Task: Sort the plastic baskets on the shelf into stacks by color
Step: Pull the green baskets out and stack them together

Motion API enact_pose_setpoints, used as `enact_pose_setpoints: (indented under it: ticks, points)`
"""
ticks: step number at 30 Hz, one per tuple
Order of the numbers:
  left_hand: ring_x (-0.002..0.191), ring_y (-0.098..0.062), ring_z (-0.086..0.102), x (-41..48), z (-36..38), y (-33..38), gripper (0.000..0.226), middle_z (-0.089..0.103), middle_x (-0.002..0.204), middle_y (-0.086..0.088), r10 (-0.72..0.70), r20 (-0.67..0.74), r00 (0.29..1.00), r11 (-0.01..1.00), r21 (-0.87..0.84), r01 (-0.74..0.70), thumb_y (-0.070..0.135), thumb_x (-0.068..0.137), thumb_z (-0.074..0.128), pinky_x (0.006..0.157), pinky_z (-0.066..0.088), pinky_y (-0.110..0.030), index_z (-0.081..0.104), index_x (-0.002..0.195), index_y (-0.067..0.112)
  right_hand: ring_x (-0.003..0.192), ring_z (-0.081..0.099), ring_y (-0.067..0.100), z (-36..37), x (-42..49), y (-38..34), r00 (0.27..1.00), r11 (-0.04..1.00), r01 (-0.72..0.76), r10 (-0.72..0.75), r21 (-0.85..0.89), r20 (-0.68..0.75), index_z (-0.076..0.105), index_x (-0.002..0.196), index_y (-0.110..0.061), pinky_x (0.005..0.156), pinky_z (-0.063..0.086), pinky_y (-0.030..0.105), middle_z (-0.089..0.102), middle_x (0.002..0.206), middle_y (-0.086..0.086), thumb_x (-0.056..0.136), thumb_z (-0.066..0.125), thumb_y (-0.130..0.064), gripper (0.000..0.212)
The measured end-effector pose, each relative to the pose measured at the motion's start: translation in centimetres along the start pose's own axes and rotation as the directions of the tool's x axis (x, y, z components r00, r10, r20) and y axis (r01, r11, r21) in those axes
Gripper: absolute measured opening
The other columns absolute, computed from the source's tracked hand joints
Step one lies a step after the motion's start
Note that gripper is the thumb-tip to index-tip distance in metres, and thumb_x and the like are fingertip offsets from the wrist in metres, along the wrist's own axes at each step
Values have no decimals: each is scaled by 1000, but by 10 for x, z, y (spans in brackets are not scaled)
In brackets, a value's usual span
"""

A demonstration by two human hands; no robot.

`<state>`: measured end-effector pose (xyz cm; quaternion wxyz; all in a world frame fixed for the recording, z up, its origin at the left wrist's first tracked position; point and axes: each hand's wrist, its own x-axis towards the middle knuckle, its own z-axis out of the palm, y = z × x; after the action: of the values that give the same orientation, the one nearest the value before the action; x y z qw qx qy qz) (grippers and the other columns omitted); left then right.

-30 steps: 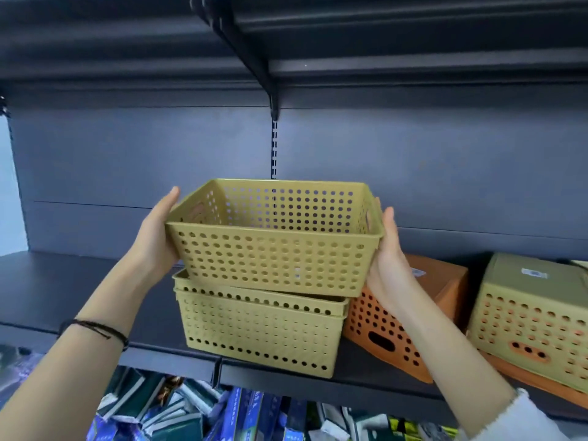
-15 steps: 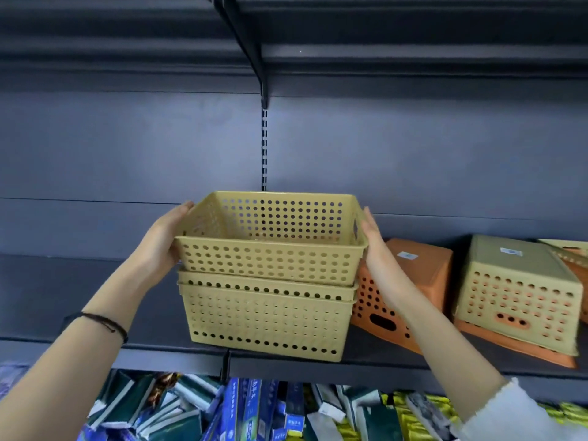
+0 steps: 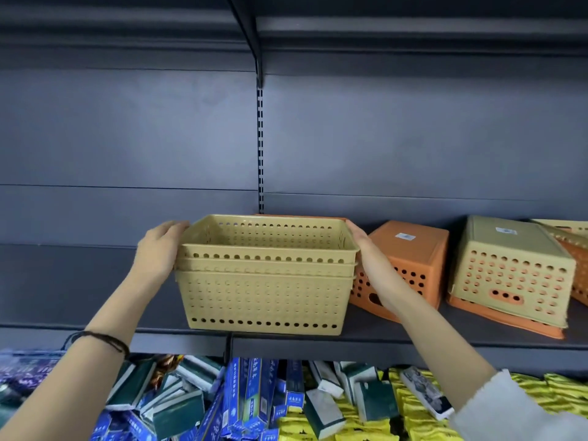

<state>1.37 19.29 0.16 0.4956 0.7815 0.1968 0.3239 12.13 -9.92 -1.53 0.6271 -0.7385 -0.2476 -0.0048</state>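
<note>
orange basket (image 3: 410, 265) half hidden behind right hand (image 3: 361, 241)

Nested basket stack (image 3: 264, 281) sits centre frame on shelf (image 3: 79, 281), near its front edge. Left hand (image 3: 159, 249) flat against stack's left side, right hand (image 3: 361, 240) against its right side. Just right of stack, partly behind right forearm: upturned basket (image 3: 413, 253), tilted. Further right: another upturned basket (image 3: 509, 268) over a second one, rim showing beneath. Lower frame, below shelf: heap of boxed goods (image 3: 248, 396) & packets (image 3: 413, 421).
</note>
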Motion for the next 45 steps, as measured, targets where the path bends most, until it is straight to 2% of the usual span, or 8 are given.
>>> enact_pose_setpoints:
  ticks: [5, 9, 15, 18, 22, 29, 38, 45]
  points:
    - [131, -37, 52, -13, 9, 18, 46, 64, 135, -17, 288, -12, 958, 895, 359, -264, 34, 92, 47, 105, 42, -47, 68, 126, 11, 129, 43, 6, -24, -3, 7, 998, 986, 60, -65, -157, -26, 36, 143, -40, 111, 33, 32, 44, 141, -17, 99, 38, -42, 44]
    - [127, -37, 55, -31, 48, 57, 63, 68, 132, -13, 430, 184, 884, 732, 502, -460, 48, 78, 42, 105, 42, -49, 71, 122, 13, 126, 42, 0, -65, -22, 7, 972, 867, 219, -233, -447, 25, 41, 142, -34, 101, 32, 18, 45, 136, -19, 96, 52, -31, 48]
    - [130, -19, 56, -91, 168, 119, 68, 66, 137, 4, 607, 520, 601, 469, 375, -799, 61, 83, 33, 110, 42, -44, 65, 133, 28, 134, 37, 7, -173, -50, 34, 926, 581, 284, -372, -762, 61, 47, 138, -30, 113, 31, 31, 47, 144, -9, 89, 63, -30, 51]
    - [137, -12, 49, -119, 248, 136, 59, 56, 147, 11, 609, 583, 538, 496, 249, -832, 61, 90, 47, 112, 39, -36, 56, 142, 34, 138, 33, 22, -238, -59, 56, 919, 542, 156, -385, -826, -80, 53, 134, -21, 114, 28, 46, 45, 145, 3, 82, 71, -30, 55]
    - [150, -11, 32, -136, 342, 146, 70, 33, 162, 12, 584, 581, 567, 604, 155, -781, 55, 91, 63, 118, 34, -35, 39, 153, 34, 143, 16, 33, -308, -64, 83, 917, 520, 1, -342, -854, -207, 42, 140, -24, 116, 20, 53, 25, 156, 9, 73, 79, -31, 77]
    - [158, -24, 10, -139, 430, 156, 97, 5, 172, 7, 493, 606, 625, 604, 279, -747, 56, 79, 78, 125, 23, -47, 22, 157, 48, 149, 3, 12, -353, -54, 118, 978, 811, 105, -191, -575, -90, 15, 146, -47, 120, 19, 42, 6, 161, -1, 77, 77, -33, 94]
    - [149, -29, 39, -133, 448, 148, 116, 47, 157, -6, 590, 612, 527, 377, 368, -850, 60, 53, 89, 123, 23, -49, 44, 153, 24, 147, 6, 3, -367, -50, 144, 972, 881, 181, -229, -437, -59, -3, 137, -63, 120, 17, 44, 6, 160, -18, 71, 76, -48, 105]
    - [135, -15, 49, -134, 442, 157, 82, 56, 144, 8, 570, 517, 639, 635, 216, -741, 42, 66, 91, 118, 38, -44, 58, 140, 30, 141, -2, -13, -369, -67, 169, 993, 915, 106, -119, -389, -8, -19, 132, -58, 120, 11, 27, -9, 152, -30, 61, 89, -31, 133]
